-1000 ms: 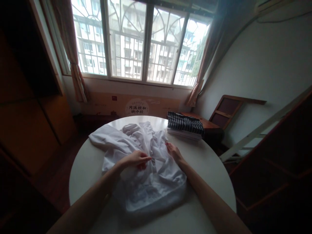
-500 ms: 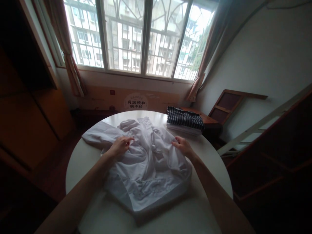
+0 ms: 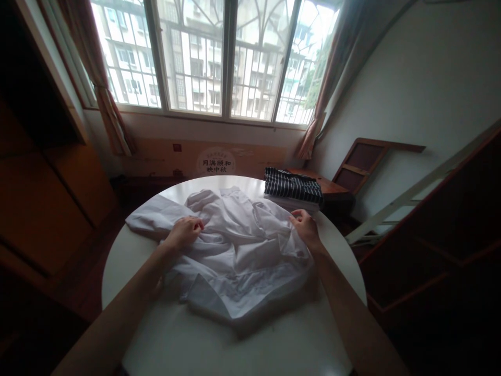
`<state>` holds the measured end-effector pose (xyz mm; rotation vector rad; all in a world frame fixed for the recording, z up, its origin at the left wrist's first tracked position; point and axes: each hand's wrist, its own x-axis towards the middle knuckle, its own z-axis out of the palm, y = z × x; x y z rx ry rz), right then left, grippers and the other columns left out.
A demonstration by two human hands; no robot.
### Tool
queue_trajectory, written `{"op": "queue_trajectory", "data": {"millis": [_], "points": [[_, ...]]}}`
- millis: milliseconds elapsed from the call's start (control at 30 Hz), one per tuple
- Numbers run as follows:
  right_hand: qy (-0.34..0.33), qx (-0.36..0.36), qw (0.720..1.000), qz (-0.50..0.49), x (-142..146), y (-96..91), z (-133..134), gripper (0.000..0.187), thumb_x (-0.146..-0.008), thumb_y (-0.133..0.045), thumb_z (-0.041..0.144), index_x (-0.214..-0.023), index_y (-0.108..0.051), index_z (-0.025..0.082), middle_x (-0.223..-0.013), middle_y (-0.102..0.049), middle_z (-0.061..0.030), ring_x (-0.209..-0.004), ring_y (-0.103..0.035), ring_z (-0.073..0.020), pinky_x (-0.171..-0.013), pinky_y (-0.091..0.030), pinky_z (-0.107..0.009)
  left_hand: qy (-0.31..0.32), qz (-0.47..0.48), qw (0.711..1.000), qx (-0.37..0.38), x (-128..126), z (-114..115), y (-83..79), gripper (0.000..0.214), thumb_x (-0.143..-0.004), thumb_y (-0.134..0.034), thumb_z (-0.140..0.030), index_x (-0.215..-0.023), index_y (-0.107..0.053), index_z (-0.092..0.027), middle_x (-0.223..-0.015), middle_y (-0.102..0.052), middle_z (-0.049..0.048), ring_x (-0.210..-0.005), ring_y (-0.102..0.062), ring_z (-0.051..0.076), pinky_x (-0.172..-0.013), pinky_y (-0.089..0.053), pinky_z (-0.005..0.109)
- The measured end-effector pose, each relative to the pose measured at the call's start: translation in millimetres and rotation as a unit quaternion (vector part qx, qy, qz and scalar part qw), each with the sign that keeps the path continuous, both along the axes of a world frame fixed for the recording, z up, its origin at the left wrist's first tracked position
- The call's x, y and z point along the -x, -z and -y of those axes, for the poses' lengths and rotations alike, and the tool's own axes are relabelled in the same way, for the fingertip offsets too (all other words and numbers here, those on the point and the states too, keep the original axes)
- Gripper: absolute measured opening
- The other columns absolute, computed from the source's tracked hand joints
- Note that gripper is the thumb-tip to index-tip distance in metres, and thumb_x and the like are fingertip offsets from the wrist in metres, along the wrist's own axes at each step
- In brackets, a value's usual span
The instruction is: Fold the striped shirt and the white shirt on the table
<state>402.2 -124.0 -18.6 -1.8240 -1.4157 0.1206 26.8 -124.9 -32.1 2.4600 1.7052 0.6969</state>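
A crumpled white shirt (image 3: 238,245) lies spread over the round white table, one sleeve (image 3: 152,216) stretching out to the left. My left hand (image 3: 186,231) pinches the cloth on the left side, its fingers curled together. On the opposite side my right hand (image 3: 306,225) grips the shirt's right edge between thumb and fingers. Between the hands the fabric is pulled out in loose folds. Its near edge hangs in a pointed corner just above the tabletop.
The round white table (image 3: 188,344) fills the middle. At its far right edge sits a stack of folded clothes with a black-and-white striped garment (image 3: 293,185) on top. Behind stand a wooden side table (image 3: 332,185) and a barred window. A light ladder-like frame (image 3: 391,214) leans at right.
My hands have moved further apart, the right one outward to the right and the left slightly left. The shirt is stretched wider, and its near corner has drawn up away from me.
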Motion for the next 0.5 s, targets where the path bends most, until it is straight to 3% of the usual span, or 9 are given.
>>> {"op": "queue_trajectory", "data": {"millis": [100, 200, 333, 500], "points": [[0.007, -0.040, 0.999, -0.008, 1, -4.9, 2, 0.025, -0.066, -0.057, 0.029, -0.088, -0.056, 0.017, -0.061, -0.055, 0.0002, -0.060, -0.054, -0.0171, -0.060, -0.038, -0.028, 0.056, 0.053, 0.995, -0.063, -4, 3, -5.9, 0.020, -0.072, -0.046, -0.016, -0.080, -0.064, -0.017, -0.077, -0.063, 0.0040, -0.070, -0.057, 0.015, -0.069, -0.045, 0.027], [0.013, -0.087, 0.996, -0.021, 5, -12.9, 5, 0.025, -0.067, -0.055, 0.030, -0.087, -0.055, 0.016, -0.059, -0.050, 0.0018, -0.058, -0.051, -0.0164, -0.061, -0.039, -0.029, 0.162, 0.084, 0.976, -0.115, -20, 15, -16.1, 0.028, -0.072, -0.045, -0.009, -0.090, -0.063, -0.018, -0.085, -0.063, 0.0043, -0.081, -0.056, 0.016, -0.075, -0.045, 0.028], [-0.040, -0.130, 0.990, -0.026, 15, -21.2, 12, 0.022, -0.071, -0.051, 0.035, -0.083, -0.056, 0.016, -0.057, -0.048, 0.0021, -0.055, -0.049, -0.0152, -0.060, -0.039, -0.028, 0.308, 0.049, 0.948, -0.071, -47, 38, -24.3, 0.050, -0.067, -0.038, 0.004, -0.101, -0.062, -0.023, -0.102, -0.063, 0.0022, -0.093, -0.054, 0.015, -0.083, -0.042, 0.029], [-0.117, -0.123, 0.985, 0.012, 34, -14.7, 17, 0.035, -0.072, -0.053, 0.048, -0.086, -0.056, 0.016, -0.059, -0.051, 0.0013, -0.055, -0.050, -0.0146, -0.059, -0.040, -0.028, 0.375, 0.016, 0.927, 0.002, -60, 49, -18.6, 0.042, -0.073, -0.038, 0.003, -0.094, -0.063, -0.024, -0.099, -0.064, 0.0005, -0.092, -0.055, 0.014, -0.084, -0.040, 0.028]]}}
